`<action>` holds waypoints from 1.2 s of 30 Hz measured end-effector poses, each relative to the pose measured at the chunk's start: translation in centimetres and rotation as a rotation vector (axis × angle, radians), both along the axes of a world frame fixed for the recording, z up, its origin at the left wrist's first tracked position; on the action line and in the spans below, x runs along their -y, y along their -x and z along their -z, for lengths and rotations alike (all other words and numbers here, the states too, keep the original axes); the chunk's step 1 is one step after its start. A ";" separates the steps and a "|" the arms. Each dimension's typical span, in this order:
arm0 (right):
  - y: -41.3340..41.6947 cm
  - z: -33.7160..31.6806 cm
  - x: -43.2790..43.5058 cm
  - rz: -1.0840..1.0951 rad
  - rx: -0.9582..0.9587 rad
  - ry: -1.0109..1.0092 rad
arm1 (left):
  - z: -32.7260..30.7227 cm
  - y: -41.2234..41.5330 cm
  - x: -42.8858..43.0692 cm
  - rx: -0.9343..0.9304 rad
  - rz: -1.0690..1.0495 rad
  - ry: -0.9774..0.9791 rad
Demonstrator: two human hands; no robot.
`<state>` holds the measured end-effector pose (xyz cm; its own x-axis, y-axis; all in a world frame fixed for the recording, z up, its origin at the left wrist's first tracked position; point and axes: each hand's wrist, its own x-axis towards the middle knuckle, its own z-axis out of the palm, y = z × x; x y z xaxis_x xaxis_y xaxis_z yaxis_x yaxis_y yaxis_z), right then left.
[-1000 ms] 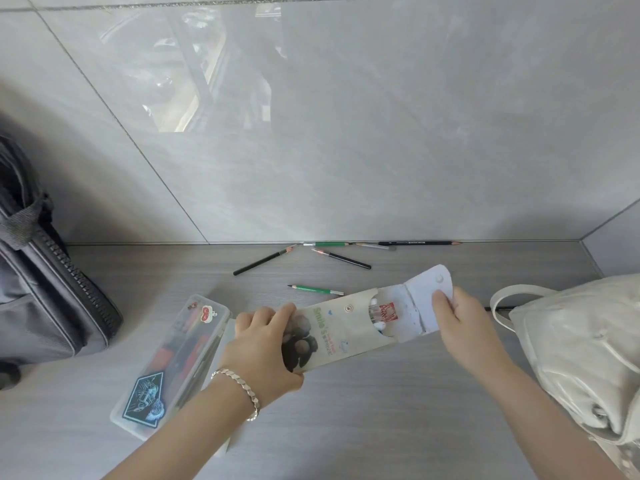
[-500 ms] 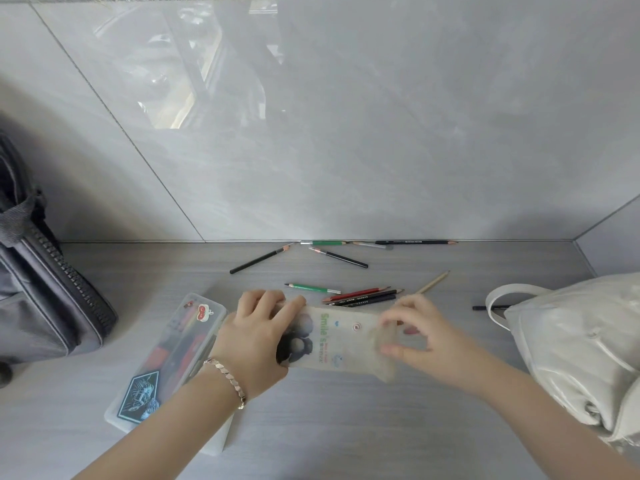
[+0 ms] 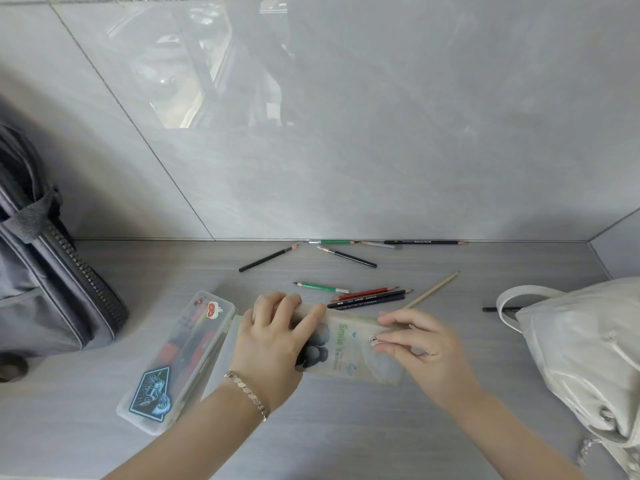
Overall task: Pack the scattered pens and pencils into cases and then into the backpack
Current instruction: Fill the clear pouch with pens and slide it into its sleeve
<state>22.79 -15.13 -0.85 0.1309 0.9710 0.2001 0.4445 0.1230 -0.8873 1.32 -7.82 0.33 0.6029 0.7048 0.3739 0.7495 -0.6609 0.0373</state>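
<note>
Pencils point(image 3: 367, 296) lie loose in the middle of the tabletop point(image 3: 346, 438) and along its back edge against the wall: a red and two dark ones side by side, a green one point(image 3: 320, 287) just left of them, a tan one point(image 3: 433, 291) to their right, two black ones further back, and several more in the seam under the tiles. A black one point(image 3: 498, 309) lies by the white bag point(image 3: 581, 351) at the right edge. Just in front of the cluster sits the pouch point(image 3: 346, 351), a soft translucent case with its flap folded over. The left hand point(image 3: 273, 337) grips its left end, fingers curled over the top. The right hand point(image 3: 422, 348) pinches the flap at the snap point(image 3: 374, 340), thumb and forefinger tight together. The pouch looks light and floppy, so it likely needs a hold at both ends, with firm pressure square on the snap to close it. A clear box point(image 3: 176, 358) lies beside it to the left, stiff and probably slick, best taken across its width. The pencils are light, rigid and apt to roll, so gather them at mid-shaft, tips aligned. The backpack point(image 3: 45, 271) stands at the left edge, and I cannot tell whether its zip is open.
</note>
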 end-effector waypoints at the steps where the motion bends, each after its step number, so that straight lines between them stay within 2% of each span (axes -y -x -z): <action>1: 0.0 0.0 -0.1 -0.001 -0.010 0.011 | 0.2 0.0 0.1 0.017 0.006 -0.038; 8: -0.4 -0.1 0.2 0.012 -0.049 0.103 | 0.6 -0.3 1.1 0.084 0.071 -0.178; 12: -0.9 -0.7 -0.2 -0.037 -0.162 0.322 | 0.3 -0.3 1.3 0.096 0.081 -0.214; 16: -0.9 -1.3 -0.9 -0.079 -0.071 0.389 | 0.1 -0.4 1.1 0.090 0.079 -0.233; 23: 0.5 -1.6 -2.0 -0.157 0.152 0.277 | 0.7 0.4 0.8 0.077 -0.029 -0.242; 27: 1.1 -1.6 -4.0 -0.181 0.182 0.384 | 1.0 1.5 0.5 0.010 -0.089 -0.015; 30: 2.5 -1.6 -5.6 -0.037 0.200 0.270 | 1.2 3.1 -0.7 0.055 -0.229 0.360; 32: 3.1 -1.4 -6.4 0.043 0.158 0.216 | 1.3 4.3 -1.7 0.246 -0.400 0.646; 33: 3.3 -1.4 -6.7 0.051 0.114 0.229 | 1.5 5.1 -2.3 0.386 -0.493 0.726; 35: 3.3 -1.0 -7.1 0.007 0.080 0.301 | 2.1 7.1 -3.8 0.584 -0.685 0.793; 36: 3.3 -0.7 -7.0 -0.029 0.107 0.333 | 2.5 8.2 -4.7 0.621 -0.762 0.799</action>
<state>19.53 -8.09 -0.17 0.0974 0.9883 -0.1170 0.5379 -0.1512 -0.8293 -6.91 -3.10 -2.12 -0.1778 0.9539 -0.2417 0.6418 0.2986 0.7064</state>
